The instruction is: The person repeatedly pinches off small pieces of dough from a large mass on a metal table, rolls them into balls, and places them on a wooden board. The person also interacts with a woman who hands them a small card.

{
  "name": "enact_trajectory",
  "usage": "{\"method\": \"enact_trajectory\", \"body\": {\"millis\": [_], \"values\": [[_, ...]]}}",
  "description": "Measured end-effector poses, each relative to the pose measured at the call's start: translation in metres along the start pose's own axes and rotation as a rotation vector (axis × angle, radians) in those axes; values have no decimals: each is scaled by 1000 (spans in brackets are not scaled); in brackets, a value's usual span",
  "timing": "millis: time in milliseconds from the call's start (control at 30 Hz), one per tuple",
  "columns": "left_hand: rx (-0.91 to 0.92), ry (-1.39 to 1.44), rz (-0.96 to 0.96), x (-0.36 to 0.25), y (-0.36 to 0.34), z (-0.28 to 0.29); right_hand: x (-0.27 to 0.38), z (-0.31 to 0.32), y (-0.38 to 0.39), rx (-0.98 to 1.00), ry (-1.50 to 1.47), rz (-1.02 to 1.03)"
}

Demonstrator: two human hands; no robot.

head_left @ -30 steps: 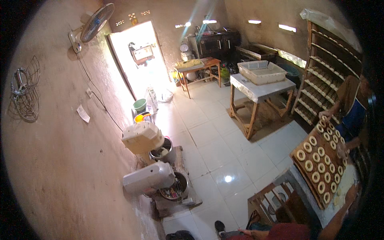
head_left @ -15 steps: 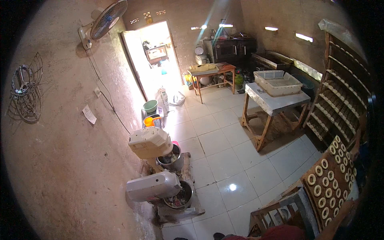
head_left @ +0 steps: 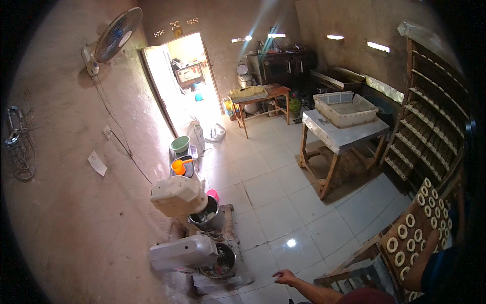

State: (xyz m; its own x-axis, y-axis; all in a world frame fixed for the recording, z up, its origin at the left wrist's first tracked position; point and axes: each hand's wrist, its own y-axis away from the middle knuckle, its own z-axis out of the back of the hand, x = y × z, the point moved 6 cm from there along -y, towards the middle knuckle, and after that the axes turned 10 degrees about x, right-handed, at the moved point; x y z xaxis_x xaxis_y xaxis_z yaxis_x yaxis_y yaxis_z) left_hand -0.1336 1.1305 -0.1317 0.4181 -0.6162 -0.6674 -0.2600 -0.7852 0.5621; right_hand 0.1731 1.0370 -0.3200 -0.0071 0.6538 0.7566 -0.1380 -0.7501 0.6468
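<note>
My left hand [head_left: 284, 276] reaches in from the lower edge, beyond a dark red sleeve [head_left: 369, 296]. It hangs over the tiled floor with its fingers loosely apart and nothing in them. The nearest thing to it is a grey metal mixing bowl [head_left: 223, 263] under a mixer head, a short way off to the left. My right hand does not show. At the lower right, a bare forearm [head_left: 422, 256] beside a dark blue sleeve, apparently another person's, crosses a brown board [head_left: 387, 257] carrying several dough rings [head_left: 402, 231]. The hand on that forearm cannot be made out.
Two stand mixers [head_left: 183, 252] line the left wall. A wooden-legged table [head_left: 336, 144] bears a white plastic crate [head_left: 354, 117]. A tall rack [head_left: 405, 126] of loaded trays stands right. Near it is a grey frame [head_left: 354, 276]. An open doorway [head_left: 185, 76] lies at the back.
My left hand has come into view at the bottom. The blue-sleeved forearm now lies farther over the board. The whole view has shifted a little.
</note>
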Motion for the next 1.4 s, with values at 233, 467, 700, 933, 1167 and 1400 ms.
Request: {"method": "enact_trajectory", "body": {"millis": [233, 467, 700, 933, 1167, 1400], "values": [[-60, -124, 41, 32, -68, -4, 163, -16, -114, 424, 69, 200], [-37, -536, -23, -18, -196, -165, 137, 205, -188, -22, -228, 31], [303, -1000, 43, -23, -358, -358, -83, 357, -57, -604, -747, -687], [231, -1309, 131, 24, -556, -482, -43, 456, -99, -477, -760, -905], [-103, -857, 118, 13, -747, -603, 166, 785, -445, -468, -348, -402], [-4, -786, -78, -78, -973, -881, 650, 1070, -716, -416, -361, 399]]}}
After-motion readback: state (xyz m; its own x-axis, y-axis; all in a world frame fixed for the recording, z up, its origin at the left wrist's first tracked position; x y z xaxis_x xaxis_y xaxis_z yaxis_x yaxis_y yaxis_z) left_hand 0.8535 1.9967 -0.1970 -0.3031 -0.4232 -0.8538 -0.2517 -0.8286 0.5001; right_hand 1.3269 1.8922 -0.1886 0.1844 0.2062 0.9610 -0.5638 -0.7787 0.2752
